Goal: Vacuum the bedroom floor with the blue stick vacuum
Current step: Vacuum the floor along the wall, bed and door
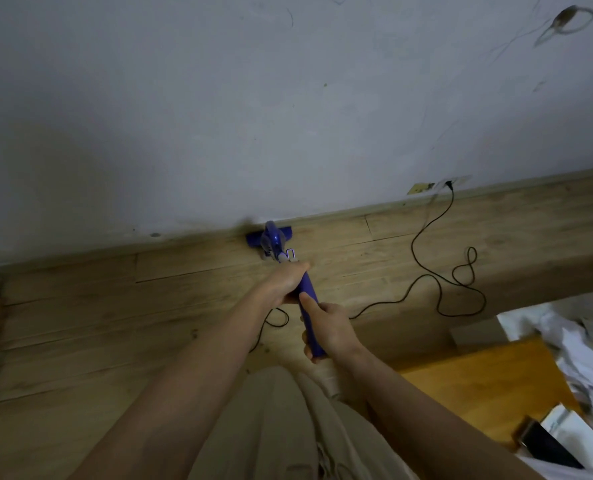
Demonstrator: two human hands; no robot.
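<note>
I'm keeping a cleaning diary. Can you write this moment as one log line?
step: vacuuming along wall | left hand: holds vacuum handle | right hand: holds handle | vacuum head: at baseboard | black cord: loose on floor, plugged in

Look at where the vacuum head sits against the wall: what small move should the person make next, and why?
Probably slide the vacuum head sideways along the skirting to the person's left. It already sits at the wall's foot, so pushing forward gains nothing. The black cord loops over the floor on the right, so going left avoids it. Both the left hand and right hand hold the blue handle.
</note>
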